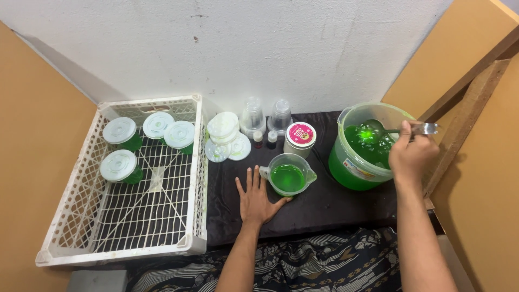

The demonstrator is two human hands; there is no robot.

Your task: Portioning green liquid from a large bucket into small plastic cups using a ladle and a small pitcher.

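Currently the right hand [412, 154] is closed round a metal ladle [378, 128] dipped in the green bucket [351, 173] — lift it level. Left hand [257, 200] lies flat and empty, just beside the measuring jug [288, 174] — steady it there.

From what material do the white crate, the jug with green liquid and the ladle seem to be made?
The white crate looks like moulded plastic, matte, with an open lattice. The jug seems clear plastic: the green liquid shows through its wall. The ladle, held by the right hand, appears to be metal, since it shines like steel.
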